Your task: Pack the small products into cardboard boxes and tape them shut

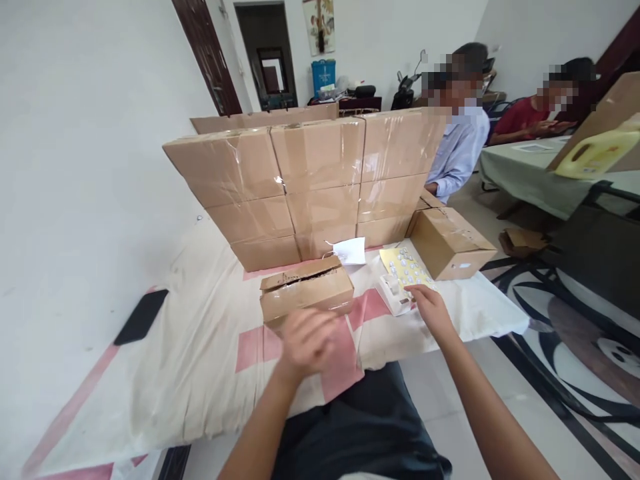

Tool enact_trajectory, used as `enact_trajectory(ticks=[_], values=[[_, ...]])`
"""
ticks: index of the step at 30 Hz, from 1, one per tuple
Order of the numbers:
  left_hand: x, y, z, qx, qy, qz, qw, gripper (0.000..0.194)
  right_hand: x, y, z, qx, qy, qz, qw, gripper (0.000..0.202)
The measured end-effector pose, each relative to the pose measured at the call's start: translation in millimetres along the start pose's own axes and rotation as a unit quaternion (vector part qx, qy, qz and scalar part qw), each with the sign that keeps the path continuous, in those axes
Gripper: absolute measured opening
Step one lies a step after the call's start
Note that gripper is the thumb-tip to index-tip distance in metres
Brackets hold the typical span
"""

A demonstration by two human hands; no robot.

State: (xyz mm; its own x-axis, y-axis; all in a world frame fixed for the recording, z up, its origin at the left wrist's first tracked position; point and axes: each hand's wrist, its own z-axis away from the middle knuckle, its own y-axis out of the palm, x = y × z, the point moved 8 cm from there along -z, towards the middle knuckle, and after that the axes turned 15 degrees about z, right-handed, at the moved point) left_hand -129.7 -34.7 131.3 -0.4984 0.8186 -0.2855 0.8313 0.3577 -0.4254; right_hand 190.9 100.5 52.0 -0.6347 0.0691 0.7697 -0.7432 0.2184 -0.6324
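Note:
My left hand [307,340] is raised in front of a small taped cardboard box [307,297], its fingers curled and smeared by motion, so whether it holds anything is unclear. My right hand [426,301] reaches to the right edge of a small white box-like holder [393,297]. Its fingers are pressed together at the tips, and anything between them is too small to make out. Just behind the holder lies a yellow sheet [400,257] with several round silvery pieces on it. A white paper [351,251] rests behind the small cardboard box.
A wall of taped cartons [320,187] stands along the table's far side. Another carton [455,243] sits at the right corner. On the left lies a black phone-like slab [141,317]. A person in a light shirt [463,143] is beyond the cartons; another in red [525,123] sits farther right.

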Motion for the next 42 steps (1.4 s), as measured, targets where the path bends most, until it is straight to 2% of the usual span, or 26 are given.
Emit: enact_trajectory(ticks=[2, 3, 5, 7, 9, 12, 15, 20, 23, 30, 36, 42], values=[[-4, 83.2, -8, 0.127, -0.068, 0.081, 0.986, 0.046, -9, 1, -3, 0.045, 0.025, 0.011, 0.999, 0.032], [0, 123.1, -10, 0.178, -0.121, 0.113, 0.97, 0.058, -10, 3, -4, 0.066, 0.037, 0.014, 0.997, 0.032], [16, 189.8, -12, 0.249, -0.214, 0.161, 0.931, 0.102, -11, 7, -8, 0.103, 0.059, 0.017, 0.993, 0.032], [35, 230.0, -12, 0.256, -0.277, 0.187, 0.907, 0.126, -12, 13, -11, 0.138, 0.083, 0.02, 0.987, 0.031], [52, 248.3, -11, 0.24, -0.303, 0.193, 0.902, 0.131, -14, 19, -14, 0.173, 0.101, 0.023, 0.979, 0.029], [67, 252.2, -6, 0.217, -0.316, 0.193, 0.903, 0.124, -17, 29, -20, 0.211, 0.115, 0.027, 0.97, 0.028], [70, 248.0, -2, 0.204, -0.324, 0.194, 0.903, 0.121, -15, 30, -23, 0.232, 0.117, 0.024, 0.965, 0.028], [72, 244.9, -4, 0.188, -0.328, 0.199, 0.904, 0.126, -6, 10, -10, 0.269, 0.099, -0.02, 0.958, 0.045], [73, 244.3, -4, 0.179, -0.326, 0.2, 0.906, 0.126, -10, 0, 4, 0.268, 0.099, -0.029, 0.958, 0.051], [70, 240.1, -5, 0.168, -0.319, 0.198, 0.911, 0.124, -20, 11, 22, 0.255, 0.1, -0.025, 0.961, 0.05], [68, 238.0, -8, 0.162, -0.311, 0.2, 0.915, 0.121, -22, 8, 29, 0.236, 0.086, 0.021, 0.968, 0.045], [69, 238.3, -8, 0.154, -0.306, 0.22, 0.913, 0.118, -39, 30, 27, 0.189, 0.072, 0.118, 0.972, 0.035]])
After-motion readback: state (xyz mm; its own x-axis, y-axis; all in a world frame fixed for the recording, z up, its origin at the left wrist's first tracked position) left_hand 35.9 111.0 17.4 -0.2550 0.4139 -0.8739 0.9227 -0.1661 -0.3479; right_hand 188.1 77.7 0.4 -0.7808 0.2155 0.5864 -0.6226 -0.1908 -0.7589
